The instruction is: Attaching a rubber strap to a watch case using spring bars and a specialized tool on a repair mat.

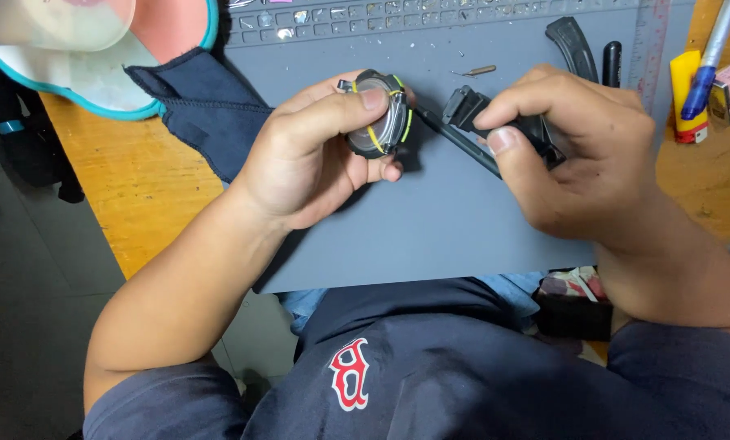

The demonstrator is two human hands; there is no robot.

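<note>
Left hand: the left hand is curled shut around a round watch case, thumb pressed across its face, the other fingers cupped beneath it.
Watch case: dark grey with thin yellow-green lines around the dial; it is lifted off the mat, tilted so its face turns toward the right hand.
Right hand: the right hand is closed on a black strap piece, pinched between thumb and forefinger, and on a thin black tool.
Tool: a slim dark rod that runs from under the right thumb up and left, its tip touching or just at the edge of the watch case; the exact contact I cannot tell.
Mat: a grey work mat lies beneath both hands, with small parts trays moulded along its far edge.
Beyond the right hand: a second black strap and a black pen-like tool lie on the mat; a small metal pin lies between the hands, further out.
Right of the right hand: a yellow lighter and a blue pen on the wooden table.
Left of the left hand: a dark blue cloth.
</note>
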